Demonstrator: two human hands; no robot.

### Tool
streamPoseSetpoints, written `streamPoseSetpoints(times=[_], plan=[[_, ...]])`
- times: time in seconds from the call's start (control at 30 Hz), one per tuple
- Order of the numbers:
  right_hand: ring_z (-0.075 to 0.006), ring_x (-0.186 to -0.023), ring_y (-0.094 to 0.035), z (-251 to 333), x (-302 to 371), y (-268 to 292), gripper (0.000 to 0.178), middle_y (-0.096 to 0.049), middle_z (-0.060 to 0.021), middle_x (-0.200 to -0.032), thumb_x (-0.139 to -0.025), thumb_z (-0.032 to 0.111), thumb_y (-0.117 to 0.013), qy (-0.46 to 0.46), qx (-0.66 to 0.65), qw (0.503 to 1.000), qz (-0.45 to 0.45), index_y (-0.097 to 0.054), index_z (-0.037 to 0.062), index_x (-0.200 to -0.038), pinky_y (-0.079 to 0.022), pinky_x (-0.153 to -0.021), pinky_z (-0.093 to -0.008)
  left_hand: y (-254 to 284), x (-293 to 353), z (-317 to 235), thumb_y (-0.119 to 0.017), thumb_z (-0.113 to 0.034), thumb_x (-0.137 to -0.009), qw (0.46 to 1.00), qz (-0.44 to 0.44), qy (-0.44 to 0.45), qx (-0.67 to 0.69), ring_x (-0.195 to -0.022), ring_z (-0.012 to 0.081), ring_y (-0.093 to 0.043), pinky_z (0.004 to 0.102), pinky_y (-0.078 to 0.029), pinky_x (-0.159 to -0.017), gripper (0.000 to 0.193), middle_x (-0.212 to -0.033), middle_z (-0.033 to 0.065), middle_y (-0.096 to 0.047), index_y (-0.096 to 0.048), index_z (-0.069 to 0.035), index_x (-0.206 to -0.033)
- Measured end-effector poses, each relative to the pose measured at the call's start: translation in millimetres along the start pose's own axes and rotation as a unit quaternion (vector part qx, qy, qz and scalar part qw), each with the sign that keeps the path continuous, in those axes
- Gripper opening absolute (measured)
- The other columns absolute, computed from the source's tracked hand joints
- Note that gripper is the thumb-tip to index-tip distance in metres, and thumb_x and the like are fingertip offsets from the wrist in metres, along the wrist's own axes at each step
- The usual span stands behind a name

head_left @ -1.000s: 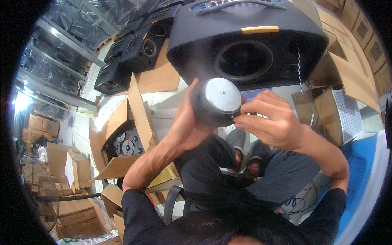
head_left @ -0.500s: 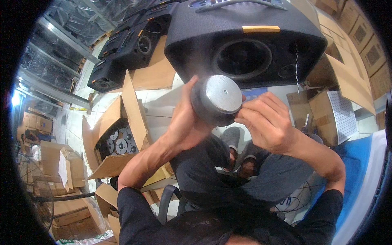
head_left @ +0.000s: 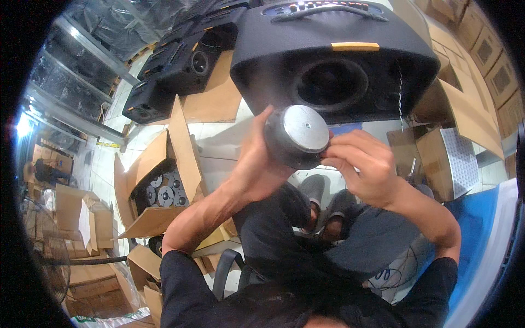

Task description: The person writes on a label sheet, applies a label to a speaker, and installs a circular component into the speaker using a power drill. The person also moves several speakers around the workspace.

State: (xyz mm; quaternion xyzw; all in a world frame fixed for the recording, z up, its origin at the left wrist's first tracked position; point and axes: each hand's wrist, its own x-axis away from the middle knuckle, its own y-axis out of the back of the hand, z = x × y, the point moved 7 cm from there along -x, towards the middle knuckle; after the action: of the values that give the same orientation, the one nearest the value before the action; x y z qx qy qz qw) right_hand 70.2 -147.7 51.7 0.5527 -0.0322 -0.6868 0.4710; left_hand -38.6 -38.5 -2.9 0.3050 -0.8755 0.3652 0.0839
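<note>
My left hand (head_left: pixel 257 158) is wrapped round a round speaker driver (head_left: pixel 306 128), black at the sides with a flat silver disc on its back. That disc faces up. My right hand (head_left: pixel 363 167) pinches at the driver's right edge, its fingertips pressed together there; any small part between them is hidden. Beyond the driver stands a large black speaker cabinet (head_left: pixel 257 71) with a round opening (head_left: pixel 331 83) in its front. A twisted wire (head_left: pixel 401 98) dangles from a smaller hole at its right.
An open carton (head_left: pixel 150 213) with several round silver drivers (head_left: pixel 165 195) stands at the left. More black speaker cabinets (head_left: pixel 164 82) line the back left. Cartons (head_left: pixel 435 156) and a blue surface (head_left: pixel 473 229) are at the right. Loose cables (head_left: pixel 391 273) lie near my legs.
The view has shifted slightly, so the scene sits a little lower and to the right. Both hands keep their hold on the driver, with the right fingertips still at its edge.
</note>
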Motion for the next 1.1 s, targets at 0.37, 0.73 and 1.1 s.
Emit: streamPoseSetpoints(times=[0.37, 0.73, 1.1], plan=[[-0.0261, -0.126, -0.054, -26.6, -26.2, 17.6, 0.109, -0.057, -0.0186, -0.135, -0.066, 0.039, -0.091, -0.195, -0.151, 0.964, 0.095, -0.033, -0.0015, -0.149, -0.046, -0.100, -0.0382, -11.2, -1.0, -9.7, -0.024, -0.058, -0.104, 0.989, 0.114, -0.069, 0.067, -0.128, 0.0313, -0.053, 0.0491, -0.035, -0.115, 0.071, -0.141, 0.0201, -0.050, -0.041, -0.001, -0.143], [-0.0382, -0.122, -0.055, -7.1, -59.3, 30.7, 0.100, -0.051, -0.0291, -0.134, -0.065, 0.030, -0.088, -0.094, -0.031, 0.986, 0.133, -0.038, -0.0071, -0.144, -0.045, -0.108, -0.0426, -44.0, 5.2, -29.5, -0.031, -0.051, -0.106, 0.974, 0.063, -0.195, -0.097, -0.133, 0.0262, -0.047, 0.0463, -0.041, -0.110, 0.060, -0.142, 0.0164, -0.048, -0.038, -0.007, -0.146], [-0.0318, -0.133, -0.046, -112.5, -123.0, 167.0, 0.101, -0.047, -0.0129, -0.144, -0.054, 0.011, -0.087, -0.036, 0.253, 0.942, 0.217, -0.043, 0.0100, -0.145, -0.029, -0.122, -0.0394, -125.8, -38.4, -102.1, -0.063, -0.015, -0.095, 0.700, 0.012, -0.492, -0.517, -0.109, 0.0172, -0.064, 0.0300, -0.046, -0.097, 0.027, -0.113, 0.0136, -0.070, -0.068, 0.003, -0.114]])
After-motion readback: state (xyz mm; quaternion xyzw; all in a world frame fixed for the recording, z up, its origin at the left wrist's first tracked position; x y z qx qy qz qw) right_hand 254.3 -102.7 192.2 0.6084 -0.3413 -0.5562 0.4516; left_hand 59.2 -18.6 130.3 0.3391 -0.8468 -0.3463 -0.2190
